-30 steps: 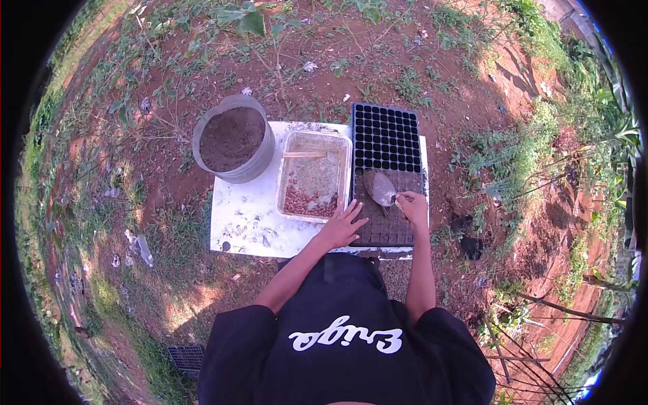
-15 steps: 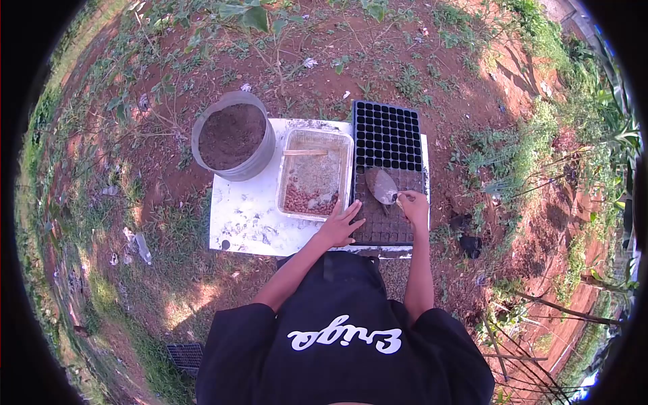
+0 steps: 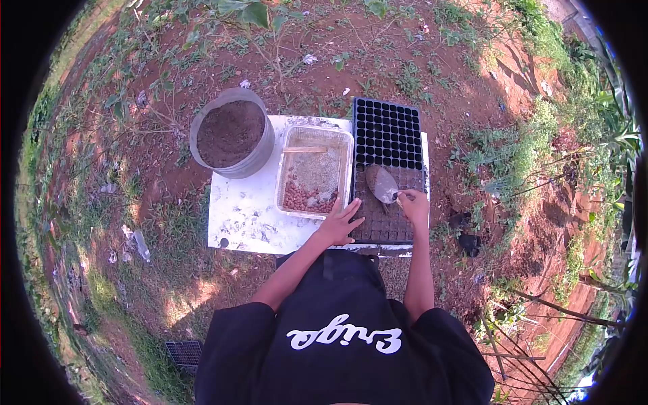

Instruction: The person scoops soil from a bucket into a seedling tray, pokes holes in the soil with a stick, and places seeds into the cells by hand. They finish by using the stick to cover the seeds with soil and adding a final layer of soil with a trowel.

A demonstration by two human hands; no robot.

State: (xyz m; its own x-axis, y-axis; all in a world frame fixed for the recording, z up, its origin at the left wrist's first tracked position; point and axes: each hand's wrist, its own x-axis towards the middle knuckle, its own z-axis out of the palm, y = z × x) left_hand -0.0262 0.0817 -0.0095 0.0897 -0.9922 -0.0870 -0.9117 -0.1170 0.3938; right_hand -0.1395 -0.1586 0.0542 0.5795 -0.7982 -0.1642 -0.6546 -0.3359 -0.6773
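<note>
Head view: our right grip (image 3: 415, 207) pinches the scoop (image 3: 383, 184) above the cell tray's (image 3: 387, 128) soil-covered near part, right on the bench (image 3: 233, 214) — best held low, level — our left grip (image 3: 336, 225) spread, unclenched, at its left edge.

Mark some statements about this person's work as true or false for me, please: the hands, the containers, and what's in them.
1. The right hand holds a scoop-like tool over the multi-celled tray. True.
2. The left hand is gripping the flat stick. False: the left hand is spread open by the tray's edge, and the flat stick lies in the shallow pan.
3. The round bucket has dark soil in it. True.
4. Every cell of the tray is filled. False: the cells at the far end look empty.
5. Reddish pieces lie towards the near end of the pan. True.
</note>
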